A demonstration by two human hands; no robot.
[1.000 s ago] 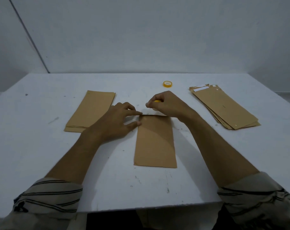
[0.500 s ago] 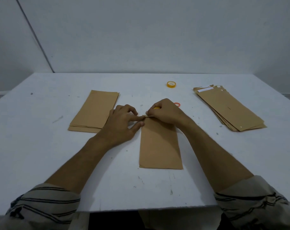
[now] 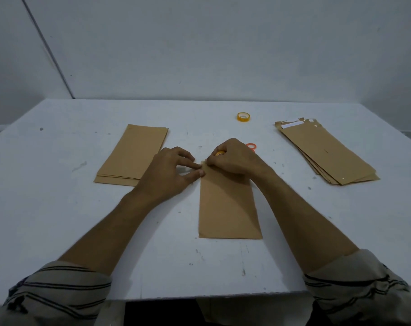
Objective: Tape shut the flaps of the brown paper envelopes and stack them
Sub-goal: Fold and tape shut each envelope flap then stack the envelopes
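One brown paper envelope (image 3: 229, 208) lies lengthwise in the middle of the white table (image 3: 58, 220). My right hand (image 3: 235, 158) sits over its far end and grips a small yellow tape roll (image 3: 219, 153), only partly visible between the fingers. My left hand (image 3: 174, 172) rests beside the envelope's far left corner, with thumb and forefinger pressed at that corner. The flap itself is hidden under my hands. A neat stack of envelopes (image 3: 134, 154) lies to the left.
A fanned pile of envelopes (image 3: 324, 151) with open flaps lies at the right. A second yellow tape roll (image 3: 243, 117) stands farther back. An orange ring (image 3: 252, 146) peeks out behind my right hand. The table's front edge is near my sleeves.
My right hand has moved left along the envelope's far edge toward my left fingers, uncovering the orange ring behind it. The left hand stays at the corner.
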